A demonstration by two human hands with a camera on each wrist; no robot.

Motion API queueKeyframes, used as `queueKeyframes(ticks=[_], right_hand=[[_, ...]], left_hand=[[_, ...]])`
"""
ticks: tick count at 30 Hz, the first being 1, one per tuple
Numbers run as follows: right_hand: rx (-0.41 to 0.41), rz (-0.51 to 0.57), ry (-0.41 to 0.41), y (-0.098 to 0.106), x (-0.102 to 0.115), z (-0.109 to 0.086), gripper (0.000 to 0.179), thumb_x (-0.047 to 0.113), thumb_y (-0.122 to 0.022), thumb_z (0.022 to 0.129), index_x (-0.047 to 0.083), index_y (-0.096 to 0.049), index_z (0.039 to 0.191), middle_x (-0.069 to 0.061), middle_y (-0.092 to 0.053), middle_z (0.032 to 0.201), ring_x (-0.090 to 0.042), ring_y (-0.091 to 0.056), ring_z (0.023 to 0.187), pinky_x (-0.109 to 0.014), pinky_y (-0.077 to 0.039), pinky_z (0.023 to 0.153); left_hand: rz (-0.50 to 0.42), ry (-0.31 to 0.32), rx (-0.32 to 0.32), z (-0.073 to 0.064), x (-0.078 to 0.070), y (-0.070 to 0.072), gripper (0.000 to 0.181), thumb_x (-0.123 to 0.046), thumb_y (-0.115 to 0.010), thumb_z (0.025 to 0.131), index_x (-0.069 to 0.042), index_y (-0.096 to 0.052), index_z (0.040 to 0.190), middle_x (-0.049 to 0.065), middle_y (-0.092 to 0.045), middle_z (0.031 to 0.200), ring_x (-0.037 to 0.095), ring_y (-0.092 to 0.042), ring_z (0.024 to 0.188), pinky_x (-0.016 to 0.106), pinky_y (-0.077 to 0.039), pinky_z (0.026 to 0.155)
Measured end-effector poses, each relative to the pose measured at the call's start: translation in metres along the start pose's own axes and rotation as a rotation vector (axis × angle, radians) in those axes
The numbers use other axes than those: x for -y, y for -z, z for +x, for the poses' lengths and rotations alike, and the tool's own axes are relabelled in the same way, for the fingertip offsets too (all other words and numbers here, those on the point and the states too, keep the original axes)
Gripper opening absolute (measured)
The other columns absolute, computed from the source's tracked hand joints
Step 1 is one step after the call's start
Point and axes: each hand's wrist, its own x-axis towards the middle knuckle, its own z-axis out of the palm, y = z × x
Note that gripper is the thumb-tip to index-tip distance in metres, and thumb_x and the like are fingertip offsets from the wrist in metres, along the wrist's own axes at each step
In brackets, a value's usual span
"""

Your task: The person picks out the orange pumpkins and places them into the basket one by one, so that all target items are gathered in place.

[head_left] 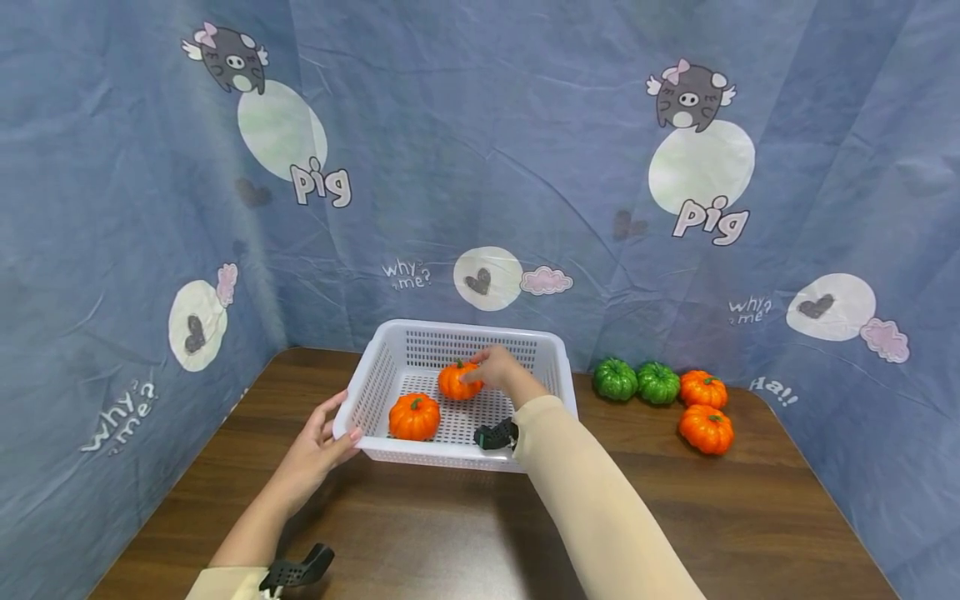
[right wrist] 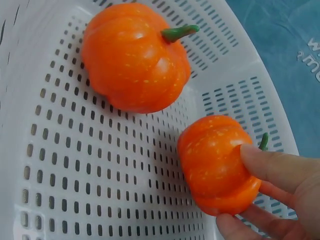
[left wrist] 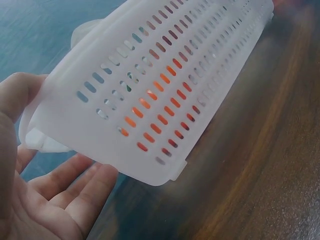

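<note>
Orange pumpkin (right wrist: 212,167), ribbed, glossy, yellow-flecked, green-stemmed; right hand (head_left: 498,370) grips it, left hand (head_left: 321,446) grips white basket (head_left: 442,452).

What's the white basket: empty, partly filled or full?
Partly filled: the white basket holds a near pumpkin and a far pumpkin, the latter in the right hand; bare floor shows.

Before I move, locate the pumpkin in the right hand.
In the head view, that pumpkin is inside the white basket, behind and right of the other pumpkin there.
</note>
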Motion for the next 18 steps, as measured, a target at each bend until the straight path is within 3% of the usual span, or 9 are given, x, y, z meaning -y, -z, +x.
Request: queueKeyframes(ticks=[4, 12, 18], right_hand=[[0.003, 0.009, 0.002, 0.0005, -0.0003, -0.0015, 0.044, 0.005, -0.082, 0.081, 0.001, -0.066, 0.122, -0.015, -0.063, 0.121, -0.028, -0.064, 0.106, -0.04, -0.057, 0.091], [0.003, -0.024, 0.007, -0.0008, -0.0005, -0.0024, 0.046, 0.0, -0.083, 0.079, 0.002, -0.065, 0.122, -0.015, -0.062, 0.12, -0.028, -0.064, 0.105, -0.039, -0.057, 0.09], [0.014, -0.037, 0.005, -0.0038, 0.0, 0.0002, 0.041, -0.001, -0.082, 0.079, 0.005, -0.069, 0.118, -0.013, -0.064, 0.118, -0.027, -0.065, 0.101, -0.039, -0.058, 0.089]], left_hand=[[0.003, 0.0, 0.002, 0.0002, -0.0003, -0.0001, 0.078, -0.017, -0.066, 0.098, -0.016, -0.017, 0.158, 0.029, -0.039, 0.148, 0.027, -0.056, 0.118, 0.033, -0.054, 0.095], [-0.011, -0.018, 0.011, -0.0001, -0.0002, -0.0009, 0.076, -0.014, -0.064, 0.099, -0.015, -0.017, 0.158, 0.03, -0.04, 0.147, 0.04, -0.052, 0.124, 0.034, -0.054, 0.095], [-0.003, -0.023, 0.009, -0.0008, -0.0003, -0.0006, 0.075, -0.015, -0.064, 0.099, -0.015, -0.017, 0.158, 0.03, -0.04, 0.147, 0.038, -0.053, 0.123, 0.034, -0.054, 0.095]])
